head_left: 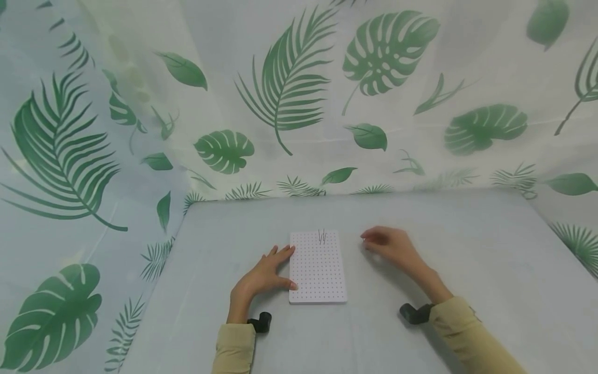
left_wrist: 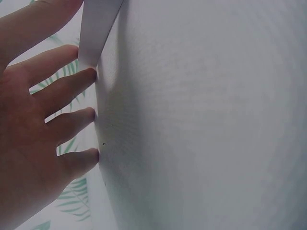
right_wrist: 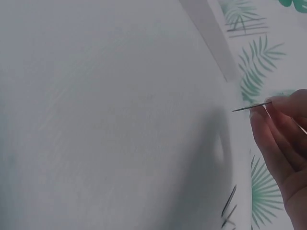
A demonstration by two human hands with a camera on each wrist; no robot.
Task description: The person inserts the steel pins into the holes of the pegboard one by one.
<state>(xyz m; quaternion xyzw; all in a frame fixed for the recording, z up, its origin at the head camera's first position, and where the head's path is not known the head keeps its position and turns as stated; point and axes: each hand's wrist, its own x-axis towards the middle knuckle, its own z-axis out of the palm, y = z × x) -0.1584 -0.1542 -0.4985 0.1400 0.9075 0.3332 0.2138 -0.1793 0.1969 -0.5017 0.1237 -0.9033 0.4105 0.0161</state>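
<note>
A white board (head_left: 315, 291) with rows of small dark holes lies on the grey table. Several thin dark needles (head_left: 322, 237) stand in it near the far end; they show too in the right wrist view, above the board's side. My left hand (head_left: 261, 272) rests at the board's left edge, fingers spread, with thumb and index finger touching it. To the right of the board, my right hand (head_left: 390, 246) is raised a little over the table. Its thumb and fingertips pinch one thin needle (right_wrist: 247, 108), whose point sticks out toward the board side.
More thin dark needles (right_wrist: 229, 203) lie on the table near the right hand. A leaf-patterned white curtain (head_left: 299, 104) hangs behind and left of the table (head_left: 224, 223). Black wrist devices (head_left: 416, 314) sit at both wrists.
</note>
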